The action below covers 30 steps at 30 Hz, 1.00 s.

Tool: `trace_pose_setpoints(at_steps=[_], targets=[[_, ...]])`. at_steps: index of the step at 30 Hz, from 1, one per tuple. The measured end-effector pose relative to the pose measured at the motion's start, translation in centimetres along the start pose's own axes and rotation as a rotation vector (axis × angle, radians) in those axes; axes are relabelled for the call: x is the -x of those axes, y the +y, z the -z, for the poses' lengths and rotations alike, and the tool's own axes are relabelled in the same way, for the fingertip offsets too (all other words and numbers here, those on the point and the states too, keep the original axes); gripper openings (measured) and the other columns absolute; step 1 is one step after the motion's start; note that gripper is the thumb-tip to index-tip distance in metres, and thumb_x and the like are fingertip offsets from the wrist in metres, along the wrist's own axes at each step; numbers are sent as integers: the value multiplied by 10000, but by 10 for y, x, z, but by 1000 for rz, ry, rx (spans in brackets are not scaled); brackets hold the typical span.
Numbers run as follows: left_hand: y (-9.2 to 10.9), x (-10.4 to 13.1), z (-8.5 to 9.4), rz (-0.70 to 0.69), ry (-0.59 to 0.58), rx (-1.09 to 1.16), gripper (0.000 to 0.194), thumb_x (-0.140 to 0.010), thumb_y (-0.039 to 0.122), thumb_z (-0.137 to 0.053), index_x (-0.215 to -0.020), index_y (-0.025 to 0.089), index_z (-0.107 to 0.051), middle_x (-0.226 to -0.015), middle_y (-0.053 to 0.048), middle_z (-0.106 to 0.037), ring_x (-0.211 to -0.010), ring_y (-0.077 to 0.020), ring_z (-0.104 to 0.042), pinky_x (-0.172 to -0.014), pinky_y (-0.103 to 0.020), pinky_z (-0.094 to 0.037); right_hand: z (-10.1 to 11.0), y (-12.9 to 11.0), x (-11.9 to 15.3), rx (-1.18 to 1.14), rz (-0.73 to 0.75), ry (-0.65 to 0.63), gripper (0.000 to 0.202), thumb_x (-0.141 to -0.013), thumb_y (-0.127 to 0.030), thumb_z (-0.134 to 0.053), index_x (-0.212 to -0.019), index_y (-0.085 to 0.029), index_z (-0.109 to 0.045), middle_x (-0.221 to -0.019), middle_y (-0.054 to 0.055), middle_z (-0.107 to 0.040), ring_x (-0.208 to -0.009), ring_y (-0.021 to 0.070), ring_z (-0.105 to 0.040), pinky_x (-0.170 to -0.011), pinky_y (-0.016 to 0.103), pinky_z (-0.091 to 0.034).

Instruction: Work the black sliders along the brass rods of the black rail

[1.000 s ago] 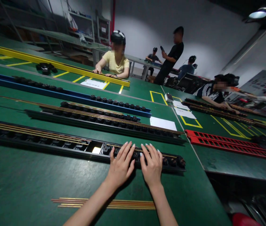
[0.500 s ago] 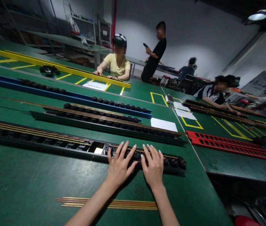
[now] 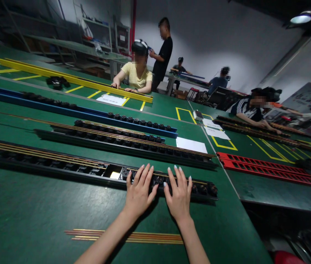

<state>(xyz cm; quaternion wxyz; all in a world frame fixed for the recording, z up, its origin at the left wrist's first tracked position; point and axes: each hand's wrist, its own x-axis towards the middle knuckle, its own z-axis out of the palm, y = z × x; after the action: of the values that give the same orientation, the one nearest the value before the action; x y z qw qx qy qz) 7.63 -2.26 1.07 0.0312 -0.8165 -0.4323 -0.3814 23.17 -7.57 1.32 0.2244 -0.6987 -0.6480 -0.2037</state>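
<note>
A long black channel rail [image 3: 89, 177] lies across the green table [image 3: 45, 212] in front of me, with black blocks seated along its inside and thin copper-coloured rods [image 3: 45, 156] resting on its left part. My left hand [image 3: 139, 194] lies on the rail just right of a gap that shows a bright patch, its fingers stretched out over the blocks. To its right, my right hand [image 3: 178, 196] also rests on the blocks with fingers spread. Neither hand grips anything. Several loose copper-coloured rods [image 3: 152, 238] lie on the table below, partly behind my left forearm.
Beyond lie another black rail [image 3: 128, 146] with rods, a blue rail [image 3: 89, 114], a white paper sheet [image 3: 191, 145] and a yellow rail [image 3: 75, 79]. Red slotted rails [image 3: 267, 170] lie to the right. Co-workers sit across the tables; one person [image 3: 163, 55] stands behind.
My hands have shifted only slightly on the rail, the left fingers drawing a little closer together. In the background, the standing person has moved left, uncovering another seated person.
</note>
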Motion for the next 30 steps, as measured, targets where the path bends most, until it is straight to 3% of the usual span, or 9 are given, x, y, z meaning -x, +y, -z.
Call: trace_pose_setpoints(at_steps=[8, 14, 22, 28, 30], targets=[[1, -1, 1, -2, 6, 16, 647, -883, 364, -503, -1475, 263, -261, -1384, -63, -537, -1270, -234, -473, -1149, -435, -64, 2, 3, -1, -17, 36, -9, 490, -936, -251, -417, -1423, -266, -375, -1379, 90, -515, -1312, 226, -416, -1116, 520, -193], [1, 0, 0, 2, 10, 19, 619, -883, 359, -501, -1460, 250, -304, -1384, -65, -537, -1274, -233, -465, -1149, -439, -69, 10, 3, -2, 4, -38, -25, 479, -936, -266, -437, -1412, -238, -392, -1453, 106, -429, -1376, 253, -324, -1109, 550, -192], [1, 0, 0, 6, 1, 18, 562, -883, 356, -498, -1419, 225, -387, -1382, -62, -539, -1280, -225, -454, -1152, -432, -69, 4, 8, -1, 11, -26, 6, 454, -927, -305, -467, -1378, -251, -438, -1356, 87, -538, -1284, 229, -444, -1115, 538, -175], [1, 0, 1, 8, -2, 12, 547, -879, 357, -506, -1400, 221, -414, -1385, -53, -536, -1281, -222, -455, -1154, -426, -58, 13, 2, -2, 86, -116, -23, 503, -933, -354, -455, -1412, -210, -393, -1499, 138, -346, -1395, 279, -277, -1098, 574, -186], [1, -1, 1, 8, -7, 10, 546, -879, 357, -506, -1401, 223, -414, -1390, -51, -531, -1285, -219, -453, -1155, -423, -53, 13, 2, -1, 95, -115, -47, 512, -937, -362, -443, -1418, -198, -382, -1488, 143, -365, -1385, 273, -297, -1099, 568, -185]])
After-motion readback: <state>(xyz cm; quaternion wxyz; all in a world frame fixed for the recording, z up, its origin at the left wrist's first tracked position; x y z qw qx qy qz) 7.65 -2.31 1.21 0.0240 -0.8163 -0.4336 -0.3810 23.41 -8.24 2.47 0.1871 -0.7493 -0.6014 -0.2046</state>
